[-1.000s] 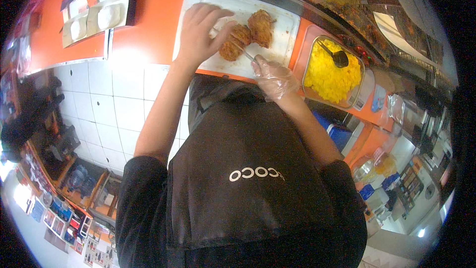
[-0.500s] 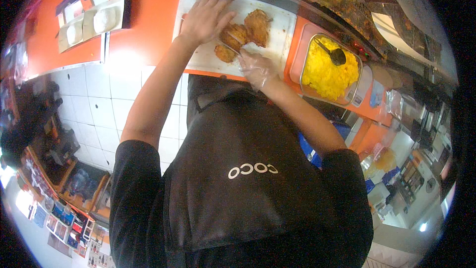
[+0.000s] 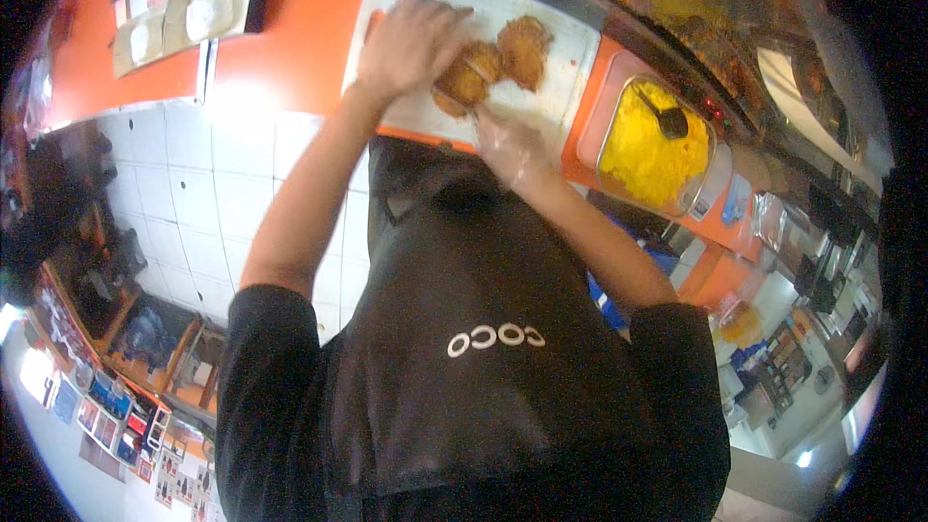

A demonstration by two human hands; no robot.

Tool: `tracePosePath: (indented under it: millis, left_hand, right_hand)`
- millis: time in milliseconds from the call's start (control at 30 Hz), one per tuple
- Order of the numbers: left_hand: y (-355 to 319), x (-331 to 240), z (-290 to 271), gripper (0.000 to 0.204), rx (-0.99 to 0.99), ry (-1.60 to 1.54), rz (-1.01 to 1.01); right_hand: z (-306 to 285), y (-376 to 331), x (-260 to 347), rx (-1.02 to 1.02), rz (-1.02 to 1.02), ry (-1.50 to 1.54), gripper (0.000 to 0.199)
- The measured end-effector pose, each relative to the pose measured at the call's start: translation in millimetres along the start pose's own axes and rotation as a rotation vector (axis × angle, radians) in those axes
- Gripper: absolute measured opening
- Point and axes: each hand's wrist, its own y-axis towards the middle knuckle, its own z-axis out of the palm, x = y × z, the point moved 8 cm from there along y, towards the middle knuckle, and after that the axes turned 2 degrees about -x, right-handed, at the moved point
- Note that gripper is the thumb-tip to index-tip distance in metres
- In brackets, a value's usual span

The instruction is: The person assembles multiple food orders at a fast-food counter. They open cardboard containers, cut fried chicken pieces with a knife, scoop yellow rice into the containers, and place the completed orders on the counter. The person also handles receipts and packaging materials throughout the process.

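Two golden fried cutlets lie on a white cutting board (image 3: 575,77) on the orange counter. My bare left hand (image 3: 411,39) presses down on the nearer cutlet (image 3: 466,79), fingers spread over its left side. The second cutlet (image 3: 525,46) lies just beyond it, untouched. In a clear plastic glove, my right hand (image 3: 507,147) sits at the board's near edge, touching the nearer cutlet's front. Whether that hand holds a tool is hidden.
A metal tray of yellow rice (image 3: 643,155) with a black scoop (image 3: 669,122) stands right of the board. Pale containers (image 3: 184,24) sit on the counter at the far left. White floor tiles (image 3: 242,184) lie below, and my dark apron (image 3: 483,348) fills the foreground.
My left hand has slid a little left on the nearer cutlet and flattened. My gloved right hand has moved in closer to the cutlet's front edge.
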Motion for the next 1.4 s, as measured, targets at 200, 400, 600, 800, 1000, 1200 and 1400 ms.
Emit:
tracePosePath:
  millis: [200, 400, 600, 800, 1000, 1200, 1400]
  left_hand:
    - [3, -4, -39, 0.039, -0.145, -0.109, 0.068]
    - [-58, -13, -118, 0.029, -0.594, -0.278, -0.205]
    - [-120, -11, -123, 0.025, -0.511, -0.13, -0.417]
    - [-163, 7, -127, 0.023, -0.567, -0.237, -0.58]
    - [-159, 44, -141, 0.022, -0.482, -0.263, -0.533]
    - [-157, 110, -167, 0.023, -0.428, -0.291, -0.474]
    - [-136, 192, -192, 0.026, -0.428, -0.169, -0.383]
  right_hand:
    - [-27, 8, 8, 0.073, 0.057, 0.14, 0.027]
    - [-119, 43, -29, -0.224, -0.02, -0.012, 0.034]
    - [-126, 68, -15, -0.332, -0.166, -0.135, 0.055]
    - [-75, 46, 45, -0.291, 0.011, -0.186, 0.078]
    - [-55, 58, 45, -0.179, 0.168, -0.064, 0.08]
    - [-52, 68, 53, -0.183, 0.302, -0.169, 0.073]
    - [-38, 67, 50, -0.228, 0.449, -0.091, 0.084]
